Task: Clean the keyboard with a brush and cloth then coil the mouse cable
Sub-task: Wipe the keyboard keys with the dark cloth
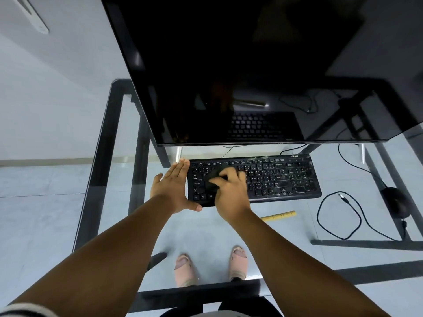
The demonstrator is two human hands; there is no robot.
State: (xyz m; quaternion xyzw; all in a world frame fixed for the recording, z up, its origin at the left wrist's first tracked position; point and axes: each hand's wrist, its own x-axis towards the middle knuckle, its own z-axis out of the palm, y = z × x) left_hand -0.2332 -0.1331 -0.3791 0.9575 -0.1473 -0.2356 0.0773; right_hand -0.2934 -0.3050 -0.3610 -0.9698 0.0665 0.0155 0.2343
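A black keyboard (274, 177) lies on the glass desk (109, 138) below the monitor. My right hand (229, 193) is closed on a dark cloth (212, 179) and presses it onto the keyboard's left keys. My left hand (174, 186) lies flat with fingers straight against the keyboard's left edge, thumb at its front corner. A black mouse (396, 202) sits at the right, its cable (338, 216) looped loosely on the glass with the USB plug free. A yellowish brush handle (279, 216) lies just in front of the keyboard, partly hidden by my right wrist.
A large dark monitor (251, 65) overhangs the back of the desk and reflects the keyboard. Other thin cables (352, 161) run behind the keyboard to the right. The black desk frame (206, 291) borders the front edge. My feet show through the glass.
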